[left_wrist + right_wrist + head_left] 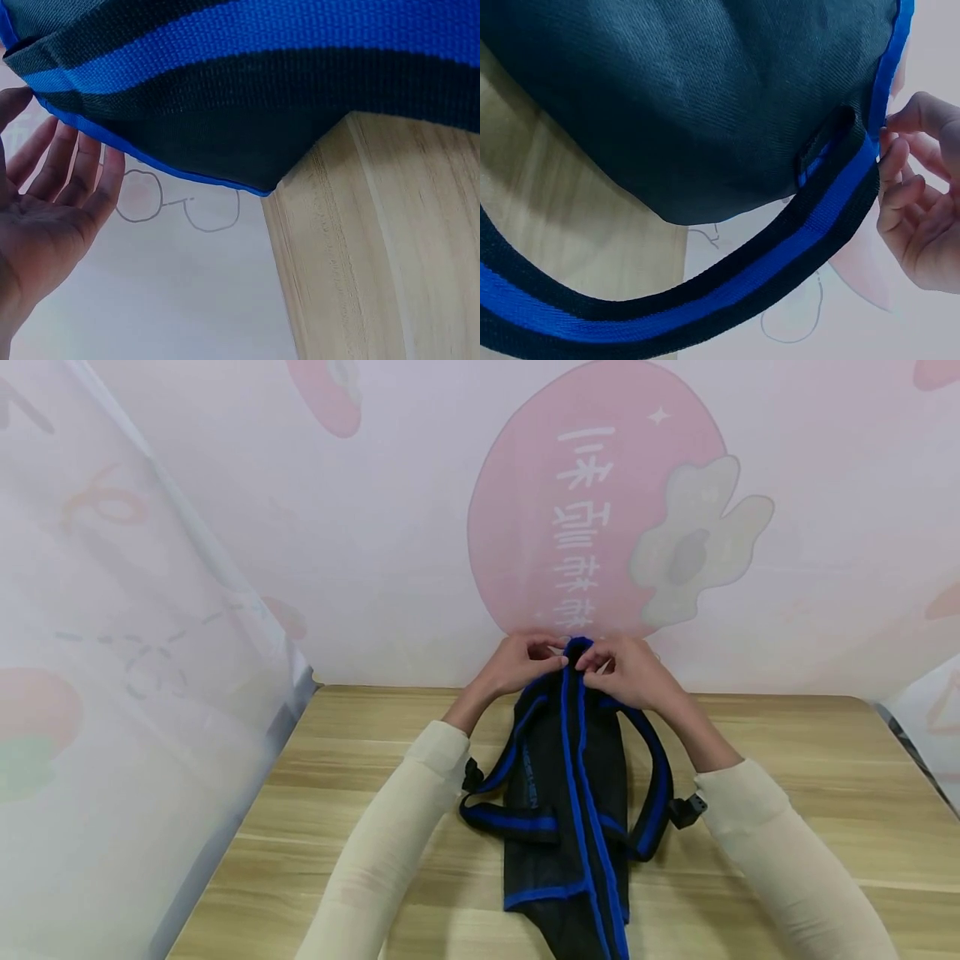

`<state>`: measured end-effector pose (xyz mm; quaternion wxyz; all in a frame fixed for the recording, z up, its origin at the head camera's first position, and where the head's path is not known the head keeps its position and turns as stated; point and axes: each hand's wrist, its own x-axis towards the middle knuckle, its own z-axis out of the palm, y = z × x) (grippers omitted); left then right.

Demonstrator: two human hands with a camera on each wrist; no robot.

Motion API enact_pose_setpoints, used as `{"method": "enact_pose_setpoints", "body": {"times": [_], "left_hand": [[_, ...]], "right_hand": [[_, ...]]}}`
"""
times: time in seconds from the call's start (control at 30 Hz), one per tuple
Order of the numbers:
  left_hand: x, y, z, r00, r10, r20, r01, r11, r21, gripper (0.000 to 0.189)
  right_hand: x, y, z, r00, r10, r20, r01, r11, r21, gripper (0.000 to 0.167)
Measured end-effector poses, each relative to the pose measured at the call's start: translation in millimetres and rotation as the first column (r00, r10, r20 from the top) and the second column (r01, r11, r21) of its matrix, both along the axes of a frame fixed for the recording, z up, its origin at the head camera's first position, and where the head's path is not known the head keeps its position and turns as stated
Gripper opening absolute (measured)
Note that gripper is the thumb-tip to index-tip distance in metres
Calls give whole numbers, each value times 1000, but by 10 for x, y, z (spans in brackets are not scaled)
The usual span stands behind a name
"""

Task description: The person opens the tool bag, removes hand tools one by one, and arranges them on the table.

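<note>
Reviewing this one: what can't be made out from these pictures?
- Black fabric item: head view, lower end cut off by the bottom edge.
- Its underside: head view, hidden against the wooden table.
- Lettering: head view, too small to read surely.
- Striped strap: right wrist view, cut off by the left edge.
- Right grip: right wrist view, cut off by the right edge.

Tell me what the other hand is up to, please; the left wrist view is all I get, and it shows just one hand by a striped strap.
Observer: In the right wrist view, the right hand has its thumb and fingertips at the blue edging of the black fabric item.

Visitor: Oh, nice! And is that wide strap I see the only one?

Observer: No, the head view shows a second strap, also black with a blue stripe, looping out on the side nearer the right forearm.
</note>
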<state>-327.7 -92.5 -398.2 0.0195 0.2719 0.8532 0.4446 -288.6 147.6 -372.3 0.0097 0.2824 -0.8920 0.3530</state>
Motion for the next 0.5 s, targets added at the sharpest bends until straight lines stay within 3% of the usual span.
{"method": "enact_pose_setpoints", "body": {"times": [0.5], "left_hand": [[-43,31,48,997,-44,-55,41,998,-47,40]], "right_hand": [[133,33,-23,996,-68,53,70,997,-27,20]]}}
